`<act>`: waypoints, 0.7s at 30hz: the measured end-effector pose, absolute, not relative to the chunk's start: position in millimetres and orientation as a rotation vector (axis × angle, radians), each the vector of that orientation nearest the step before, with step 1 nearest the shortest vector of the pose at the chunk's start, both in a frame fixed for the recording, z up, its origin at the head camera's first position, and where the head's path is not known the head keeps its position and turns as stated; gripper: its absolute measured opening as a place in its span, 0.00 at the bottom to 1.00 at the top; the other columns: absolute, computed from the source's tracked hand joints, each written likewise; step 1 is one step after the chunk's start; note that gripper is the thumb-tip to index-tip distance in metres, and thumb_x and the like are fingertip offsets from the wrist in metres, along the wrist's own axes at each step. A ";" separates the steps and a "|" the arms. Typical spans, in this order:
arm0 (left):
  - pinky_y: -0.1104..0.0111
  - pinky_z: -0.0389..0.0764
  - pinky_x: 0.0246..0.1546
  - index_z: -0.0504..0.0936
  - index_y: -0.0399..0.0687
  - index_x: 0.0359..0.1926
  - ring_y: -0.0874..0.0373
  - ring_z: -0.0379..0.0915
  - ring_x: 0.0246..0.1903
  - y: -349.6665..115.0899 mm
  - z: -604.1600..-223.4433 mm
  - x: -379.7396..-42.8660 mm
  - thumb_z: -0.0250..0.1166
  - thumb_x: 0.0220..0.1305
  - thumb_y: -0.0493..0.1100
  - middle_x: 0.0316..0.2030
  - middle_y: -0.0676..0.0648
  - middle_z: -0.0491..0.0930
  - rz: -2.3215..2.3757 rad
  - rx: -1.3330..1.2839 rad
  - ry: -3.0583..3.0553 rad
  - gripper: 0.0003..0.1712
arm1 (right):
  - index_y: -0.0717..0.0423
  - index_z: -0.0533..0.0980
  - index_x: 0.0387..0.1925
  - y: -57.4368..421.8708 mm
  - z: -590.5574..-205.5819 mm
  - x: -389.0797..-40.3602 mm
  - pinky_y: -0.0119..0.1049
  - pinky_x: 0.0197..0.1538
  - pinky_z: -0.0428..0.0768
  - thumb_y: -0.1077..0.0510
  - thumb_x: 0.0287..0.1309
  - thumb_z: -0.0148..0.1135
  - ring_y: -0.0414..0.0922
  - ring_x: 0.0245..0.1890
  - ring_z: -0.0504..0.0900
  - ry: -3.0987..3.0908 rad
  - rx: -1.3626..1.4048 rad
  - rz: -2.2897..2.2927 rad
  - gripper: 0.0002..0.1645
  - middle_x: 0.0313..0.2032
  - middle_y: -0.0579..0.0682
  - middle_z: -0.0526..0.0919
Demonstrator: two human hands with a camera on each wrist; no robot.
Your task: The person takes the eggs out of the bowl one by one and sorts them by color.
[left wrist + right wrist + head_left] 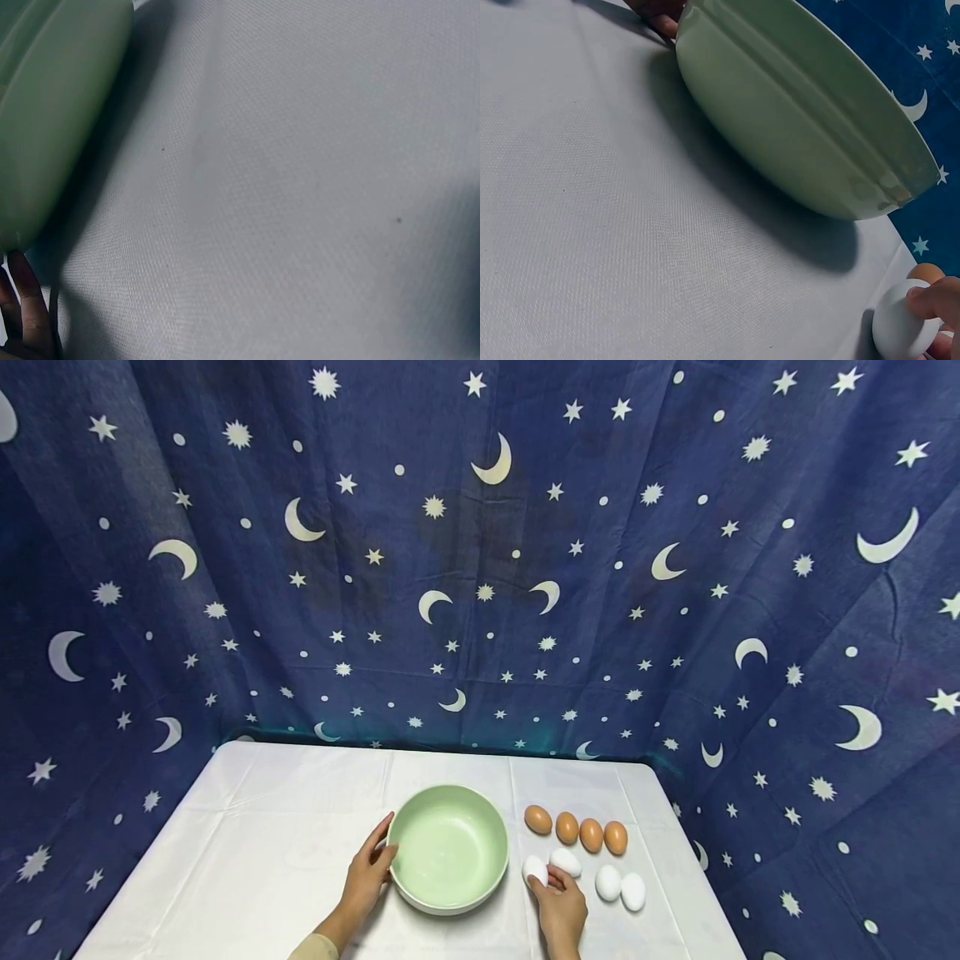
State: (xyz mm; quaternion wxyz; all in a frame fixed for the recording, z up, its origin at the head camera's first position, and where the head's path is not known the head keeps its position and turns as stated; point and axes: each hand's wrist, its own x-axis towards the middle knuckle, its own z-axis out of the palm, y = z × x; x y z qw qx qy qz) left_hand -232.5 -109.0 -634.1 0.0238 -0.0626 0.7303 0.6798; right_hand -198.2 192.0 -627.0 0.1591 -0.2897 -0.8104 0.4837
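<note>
A pale green bowl (448,847) stands on the white table (270,827). My left hand (382,850) rests against the bowl's left side, fingers fairly straight; the left wrist view shows those fingers (21,300) beside the bowl (45,112). My right hand (550,885) pinches a white egg (534,868) just right of the bowl. In the right wrist view the white egg (898,327) lies on the cloth under my fingertips (932,300), with the bowl (802,112) behind it.
Another white egg (566,862) lies by my right hand, and two more (608,882) (633,892) lie further right. A row of several brown eggs (577,831) sits behind them. Dark blue star-and-moon cloth (480,568) hangs around the table.
</note>
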 end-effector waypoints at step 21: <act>0.67 0.83 0.32 0.63 0.64 0.73 0.54 0.76 0.45 -112.0 -634.0 -236.6 0.57 0.71 0.45 0.69 0.41 0.65 2.131 -0.168 2.237 0.31 | 0.67 0.80 0.45 189.6 -627.6 -201.4 0.29 0.31 0.74 0.60 0.40 0.77 0.45 0.31 0.82 -2.303 -0.847 1.389 0.27 0.36 0.59 0.84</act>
